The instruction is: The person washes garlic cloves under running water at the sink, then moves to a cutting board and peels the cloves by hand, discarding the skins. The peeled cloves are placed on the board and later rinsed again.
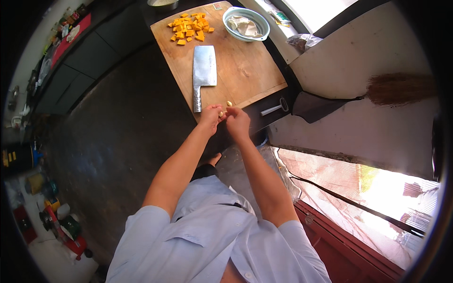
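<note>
My left hand (211,118) holds a pale garlic clove (221,114) in its fingertips, at the near edge of a wooden cutting board (247,79). Close beside it, my right hand (238,123) has its fingers curled in towards the clove; what they grip is hidden. Another garlic clove (229,103) lies on the board just beyond my hands. A steel cleaver (205,67) rests flat on the board, its handle pointing towards me. Farther back is a heap of orange pumpkin-like cubes (189,26).
A light blue plastic colander (263,26) with a pale cloth-like item (244,26) stands at the board's far right. To the right of my hands lies a white-handled peeler (272,110). A broom (400,89) is at the right, and a metal bowl (163,4) at the back.
</note>
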Demonstrator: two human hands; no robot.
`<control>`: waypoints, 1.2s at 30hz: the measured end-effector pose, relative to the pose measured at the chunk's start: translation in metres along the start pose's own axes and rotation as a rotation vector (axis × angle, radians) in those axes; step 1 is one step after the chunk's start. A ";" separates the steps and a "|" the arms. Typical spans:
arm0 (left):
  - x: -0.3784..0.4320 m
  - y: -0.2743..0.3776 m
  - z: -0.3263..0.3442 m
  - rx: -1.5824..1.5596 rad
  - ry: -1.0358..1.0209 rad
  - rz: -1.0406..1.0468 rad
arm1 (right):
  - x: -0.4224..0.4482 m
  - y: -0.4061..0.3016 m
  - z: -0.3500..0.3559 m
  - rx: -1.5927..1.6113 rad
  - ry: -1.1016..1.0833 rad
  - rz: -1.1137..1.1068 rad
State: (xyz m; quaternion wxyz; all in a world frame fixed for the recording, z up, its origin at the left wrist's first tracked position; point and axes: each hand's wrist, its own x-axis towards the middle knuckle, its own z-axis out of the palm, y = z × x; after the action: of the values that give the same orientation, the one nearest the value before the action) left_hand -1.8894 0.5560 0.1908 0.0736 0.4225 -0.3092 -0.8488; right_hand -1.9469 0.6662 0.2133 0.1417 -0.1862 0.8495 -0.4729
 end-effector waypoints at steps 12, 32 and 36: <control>-0.136 0.045 -0.182 -0.425 -0.134 -0.250 | 0.031 -0.008 0.034 -0.448 0.089 -0.147; -0.237 0.362 -0.658 -0.776 0.166 0.366 | -0.172 -0.484 0.606 0.105 -1.073 -0.837; -0.245 0.424 -0.735 -0.867 0.175 0.512 | -0.171 -0.536 0.721 0.199 -1.241 -0.767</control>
State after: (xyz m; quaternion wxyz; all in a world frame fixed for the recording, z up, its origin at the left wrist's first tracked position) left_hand -1.2311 -0.0281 0.2726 0.4733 0.3335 -0.0147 -0.8152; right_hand -1.3961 -0.0572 0.3137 0.4372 -0.6900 0.4411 -0.3717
